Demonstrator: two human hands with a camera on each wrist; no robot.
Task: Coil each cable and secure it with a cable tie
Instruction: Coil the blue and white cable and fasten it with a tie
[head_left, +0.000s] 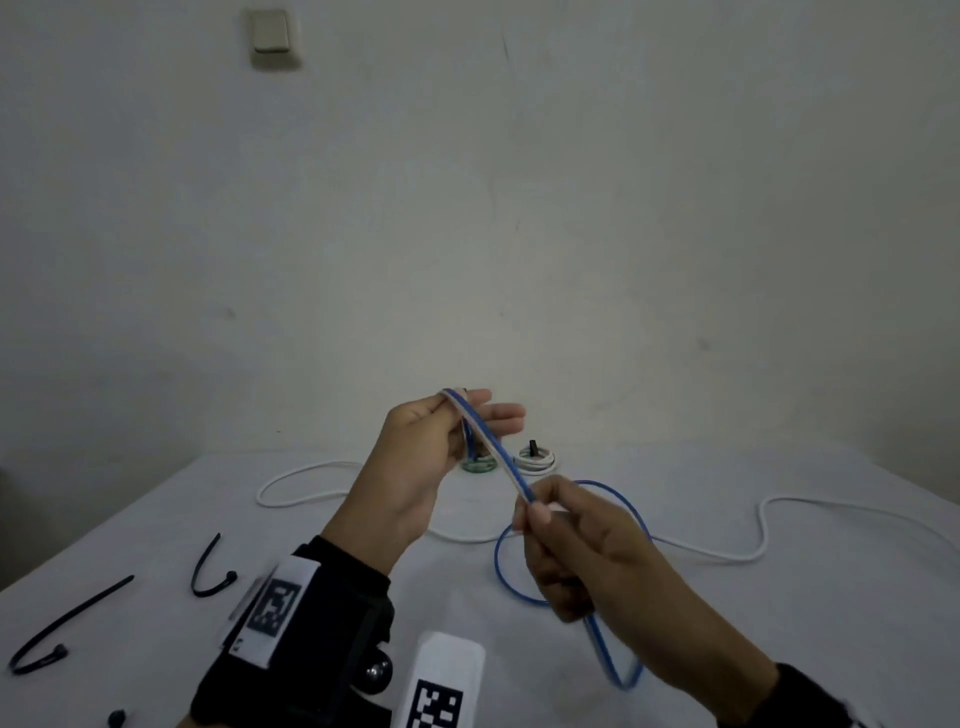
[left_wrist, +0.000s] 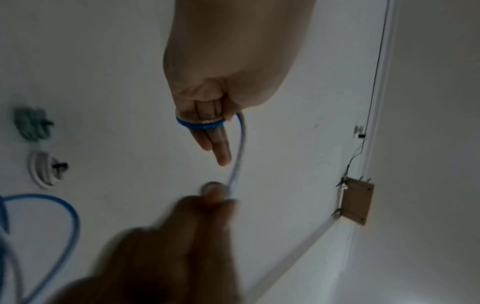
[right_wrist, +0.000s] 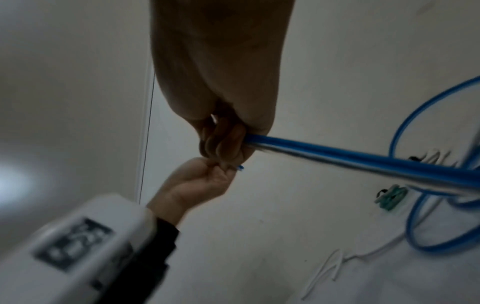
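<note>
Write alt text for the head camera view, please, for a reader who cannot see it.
Above a white table, the left hand has a blue cable looped over its fingers while the right hand pinches it taut. A loose white cable, two tied coils and black cable ties lie around.

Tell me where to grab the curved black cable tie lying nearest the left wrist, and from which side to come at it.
Take the curved black cable tie by its raised tail, the thin strap end that curls up off the white table. Come from above and pinch the strap's flat sides there. Its head end appears to rest on the surface, so fingers would likely slip under the tail more easily.
</note>
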